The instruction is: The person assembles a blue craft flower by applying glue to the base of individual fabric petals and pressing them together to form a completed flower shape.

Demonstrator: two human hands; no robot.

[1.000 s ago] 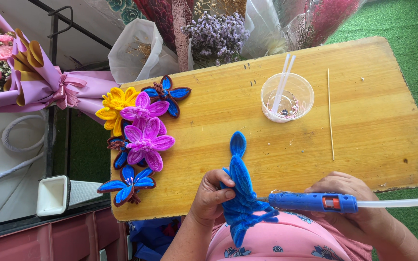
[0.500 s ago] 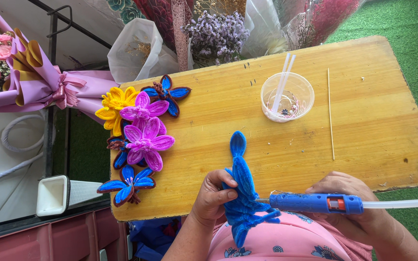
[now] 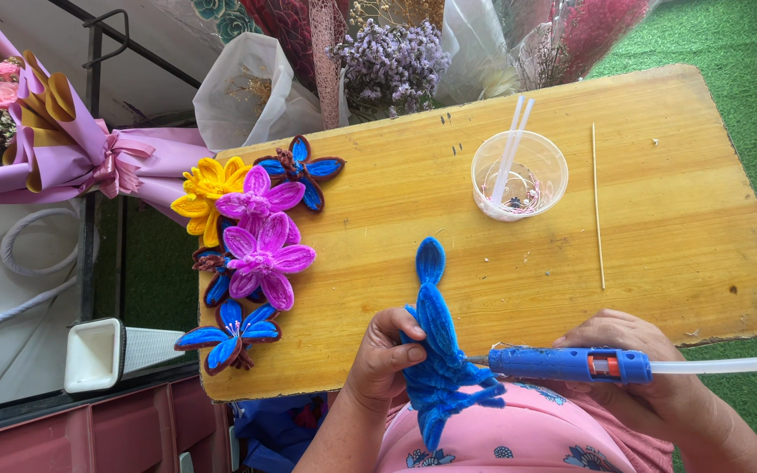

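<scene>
1. The person is gluing: the left hand (image 3: 387,355) is pinching a blue pipe-cleaner flower (image 3: 438,350) at its middle, fingers clamped on it, just over the near edge of the desk (image 3: 659,254).
2. The right hand (image 3: 650,377) is wrapping around a blue glue gun (image 3: 562,363), closed on its body, and is pointing the tip at the flower's centre; the tip is touching or all but touching the petals, and which one cannot be told.
3. A clear glue stick (image 3: 729,364) is sticking out of the back of the gun, away from the flower.
4. Beyond the flower, farther up the desk, a clear plastic cup (image 3: 519,175) is holding white sticks and small bits; a thin wooden skewer (image 3: 597,206) is lying just beside the cup, on the side away from the finished pieces.
5. To the flower's left, finished flowers are lying in a cluster at the desk's edge: a yellow flower (image 3: 203,188), purple flowers (image 3: 263,254) and smaller blue flowers (image 3: 234,333).
6. Judging from this, the joining step is under way; the next move probably calls for a steady squeeze, fingertips kept clear of hot glue, and the petals held firm until the glue sets.
</scene>
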